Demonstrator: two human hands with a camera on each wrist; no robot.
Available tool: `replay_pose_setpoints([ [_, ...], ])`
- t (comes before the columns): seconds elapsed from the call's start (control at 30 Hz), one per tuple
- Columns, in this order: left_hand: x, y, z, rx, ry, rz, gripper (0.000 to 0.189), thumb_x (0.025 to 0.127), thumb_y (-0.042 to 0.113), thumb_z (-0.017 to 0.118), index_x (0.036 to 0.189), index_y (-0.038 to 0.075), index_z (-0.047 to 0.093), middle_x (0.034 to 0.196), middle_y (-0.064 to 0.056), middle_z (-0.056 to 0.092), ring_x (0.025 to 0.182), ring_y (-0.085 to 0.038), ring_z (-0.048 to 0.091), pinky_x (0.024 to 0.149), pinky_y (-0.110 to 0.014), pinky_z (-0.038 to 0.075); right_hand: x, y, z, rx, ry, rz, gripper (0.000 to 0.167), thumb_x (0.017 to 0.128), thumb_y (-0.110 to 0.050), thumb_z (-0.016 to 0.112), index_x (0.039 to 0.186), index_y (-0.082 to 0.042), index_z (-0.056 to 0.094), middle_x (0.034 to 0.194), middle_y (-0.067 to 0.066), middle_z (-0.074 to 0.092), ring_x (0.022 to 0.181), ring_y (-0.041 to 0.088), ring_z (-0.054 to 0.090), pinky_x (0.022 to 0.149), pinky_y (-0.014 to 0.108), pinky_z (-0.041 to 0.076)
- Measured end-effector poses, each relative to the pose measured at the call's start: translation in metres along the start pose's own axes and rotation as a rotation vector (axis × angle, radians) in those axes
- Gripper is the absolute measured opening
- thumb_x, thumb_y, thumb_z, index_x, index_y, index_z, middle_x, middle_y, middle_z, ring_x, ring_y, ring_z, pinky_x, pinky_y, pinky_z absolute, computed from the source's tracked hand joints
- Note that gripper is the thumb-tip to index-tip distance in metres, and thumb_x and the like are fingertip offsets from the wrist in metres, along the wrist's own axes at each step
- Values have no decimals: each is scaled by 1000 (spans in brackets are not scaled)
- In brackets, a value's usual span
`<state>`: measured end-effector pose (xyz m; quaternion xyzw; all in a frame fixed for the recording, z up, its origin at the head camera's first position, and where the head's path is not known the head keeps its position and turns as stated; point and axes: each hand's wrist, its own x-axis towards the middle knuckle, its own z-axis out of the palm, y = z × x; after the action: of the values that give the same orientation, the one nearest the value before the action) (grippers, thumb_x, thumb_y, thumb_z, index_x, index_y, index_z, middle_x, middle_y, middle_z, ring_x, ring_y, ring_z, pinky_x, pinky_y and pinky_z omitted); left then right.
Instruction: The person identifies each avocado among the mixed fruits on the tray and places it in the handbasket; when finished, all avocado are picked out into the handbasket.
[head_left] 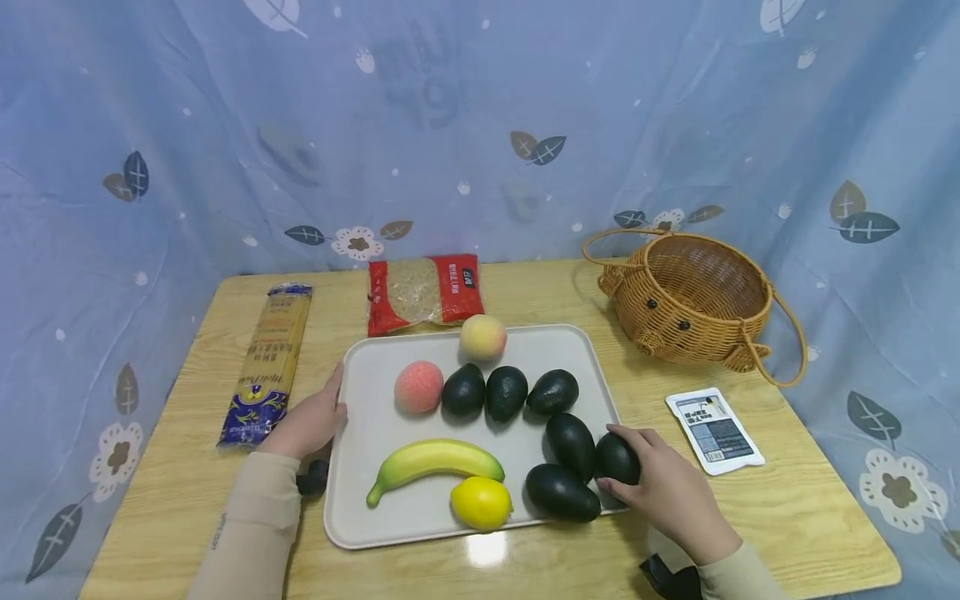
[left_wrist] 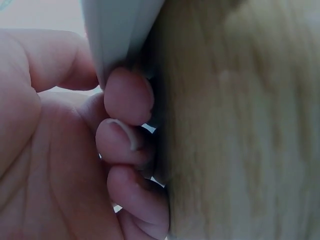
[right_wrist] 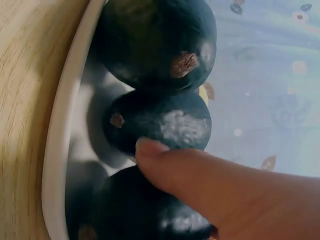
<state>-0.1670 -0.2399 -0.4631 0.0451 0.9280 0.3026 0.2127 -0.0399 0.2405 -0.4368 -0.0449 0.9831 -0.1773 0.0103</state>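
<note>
A white tray (head_left: 356,442) lies on the table with fruit on it. My left hand (head_left: 307,423) grips its left rim; in the left wrist view several fingertips (left_wrist: 129,97) curl in under the tray edge (left_wrist: 117,35). At the tray's right side my right hand (head_left: 671,492) holds a dark green avocado (head_left: 617,460), thumb and fingers on either side of it. Two avocados, a long one (head_left: 562,493) and another (head_left: 570,446), lie right beside it. In the right wrist view the thumb (right_wrist: 175,170) crosses over the avocados near the tray rim (right_wrist: 57,150).
Also on the tray are three more avocados (head_left: 506,393), a red peach (head_left: 418,387), a yellow peach (head_left: 483,337), a banana (head_left: 438,460) and a lemon (head_left: 482,503). Around it lie noodles (head_left: 268,362), a red bag (head_left: 423,292), a white packet (head_left: 715,430) and a wicker basket (head_left: 690,300).
</note>
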Motion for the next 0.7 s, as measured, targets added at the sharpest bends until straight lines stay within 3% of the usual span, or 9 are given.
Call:
replay_pose_setpoints([
  [0.23, -3, -1, -1, 6, 21, 23, 69, 111, 16, 37, 167, 1, -1, 155, -38, 39, 107, -36, 69, 104, -63, 48, 4, 3, -4, 34, 61, -26, 73, 73, -27, 96, 138, -9, 67, 117, 20, 66, 89, 33, 70, 70, 52, 58],
  [0.43, -3, 0, 0, 26, 33, 30, 69, 111, 16, 38, 166, -1, 0, 155, -38, 38, 116, -44, 66, 106, -64, 46, 17, 8, -23, 59, 113, -25, 69, 79, -21, 92, 140, -6, 63, 120, 28, 60, 91, 42, 68, 70, 59, 58],
  [0.7, -1, -3, 3, 20, 47, 25, 69, 110, 16, 38, 166, -1, 2, 154, -37, 40, 112, -41, 67, 105, -62, 47, 49, 12, -64, 87, 308, -11, 70, 85, -18, 88, 146, -6, 56, 127, 35, 51, 95, 55, 63, 71, 69, 54],
])
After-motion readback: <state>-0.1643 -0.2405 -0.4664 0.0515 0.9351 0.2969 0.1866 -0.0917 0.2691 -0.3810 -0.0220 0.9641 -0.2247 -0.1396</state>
